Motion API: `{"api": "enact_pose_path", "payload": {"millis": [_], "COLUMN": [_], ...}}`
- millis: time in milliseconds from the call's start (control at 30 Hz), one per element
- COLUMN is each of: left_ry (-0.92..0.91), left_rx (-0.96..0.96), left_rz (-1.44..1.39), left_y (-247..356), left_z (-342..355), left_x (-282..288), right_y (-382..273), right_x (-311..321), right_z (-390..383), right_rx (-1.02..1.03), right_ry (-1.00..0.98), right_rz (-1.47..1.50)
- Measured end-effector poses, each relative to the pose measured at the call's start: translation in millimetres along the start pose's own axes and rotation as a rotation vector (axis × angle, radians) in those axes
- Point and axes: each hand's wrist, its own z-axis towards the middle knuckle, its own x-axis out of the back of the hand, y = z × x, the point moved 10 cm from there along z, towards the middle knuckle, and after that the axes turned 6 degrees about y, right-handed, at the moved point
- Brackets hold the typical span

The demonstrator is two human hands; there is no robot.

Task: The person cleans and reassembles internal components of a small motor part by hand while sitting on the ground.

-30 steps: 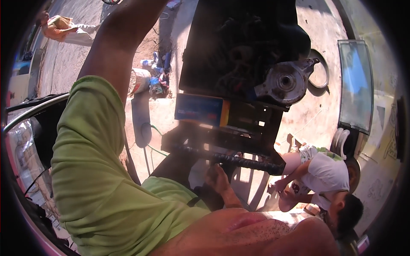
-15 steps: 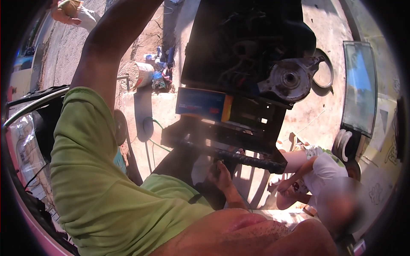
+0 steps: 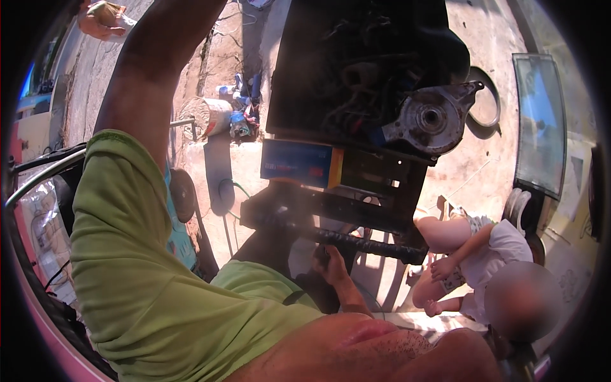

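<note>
My left arm (image 3: 143, 83), green-sleeved, reaches up and out at the top edge, so its hand is out of view. My right hand (image 3: 332, 266) is closed low in the middle, just below the black ridged front bar (image 3: 375, 245) of a dark metal stand. Its fingers curl round something small and dark that I cannot make out. On the stand lie a blue box with a yellow end (image 3: 296, 164) and a round, worn metal part with a central hub and a protruding arm (image 3: 431, 118). Behind the box, deep shadow hides much of the dark tray (image 3: 296, 83) and its jumbled contents.
A person (image 3: 471, 261) in a white top sits at the lower right; another person's hand (image 3: 105, 28) shows top left. A glass pane (image 3: 538, 124) leans at the right, near a ring (image 3: 487, 95). A bucket (image 3: 213, 116) stands left of the stand.
The view has shifted slightly. My left arm sits a little further left. The seated person's hands have moved apart. My right hand stays closed below the bar.
</note>
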Motion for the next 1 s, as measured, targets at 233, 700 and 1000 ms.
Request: {"api": "enact_pose_path", "payload": {"millis": [233,700,1000], "left_ry": [0.052,0.171,0.645], "left_rx": [-0.019,-0.186,-0.457], "left_rz": [0.066,-0.11,0.119], "left_y": [-10.7,-13.5,42.0], "left_z": [26.2,5.4,-98.9], "left_x": [-5.0,-1.4,32.5], "right_y": [5.7,4.2,12.5], "right_x": [3.9,-35.3,-10.7], "right_z": [6.5,9.9,1.8], "right_rx": [-0.01,-0.033,-0.06], "right_ry": [0.153,0.073,0.156], "right_rz": [0.076,0.038,0.047]}}
